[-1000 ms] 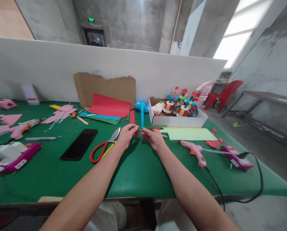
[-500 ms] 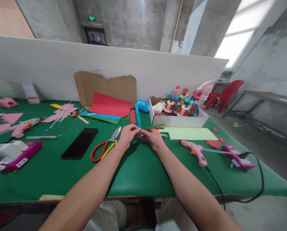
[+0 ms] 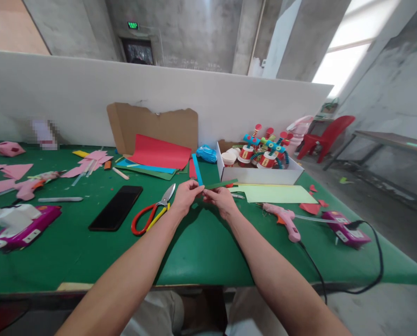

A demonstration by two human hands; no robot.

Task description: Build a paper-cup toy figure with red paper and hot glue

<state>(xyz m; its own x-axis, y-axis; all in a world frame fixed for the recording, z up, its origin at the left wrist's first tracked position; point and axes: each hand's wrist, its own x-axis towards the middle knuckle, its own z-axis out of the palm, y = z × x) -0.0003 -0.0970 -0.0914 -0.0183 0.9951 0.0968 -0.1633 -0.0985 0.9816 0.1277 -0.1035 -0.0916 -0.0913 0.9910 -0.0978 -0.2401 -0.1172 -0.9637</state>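
A narrow blue paper strip [image 3: 197,170] stretches away from my fingertips, and a green paper strip [image 3: 225,184] runs off to the right. The two meet at an angle between my hands. My left hand [image 3: 185,198] is closed in a pinch where the strips meet. Close beside it, my right hand [image 3: 222,200] pinches near the same spot; the fingers partly hide what it grips, apparently the green strip. To the left of my left hand lie scissors [image 3: 155,211] with red and yellow handles, blades parted.
A white box [image 3: 260,176] holds paper cups and colourful paper figures. Pale green paper [image 3: 278,194], a pink glue gun [image 3: 283,218] and a purple power strip [image 3: 346,229] lie right. A black phone [image 3: 116,208] and stacked coloured paper [image 3: 161,153] are left.
The blue strip's far end has swung slightly left and its angle to the green strip has changed. Both hands stay nearly in place, still pinching.
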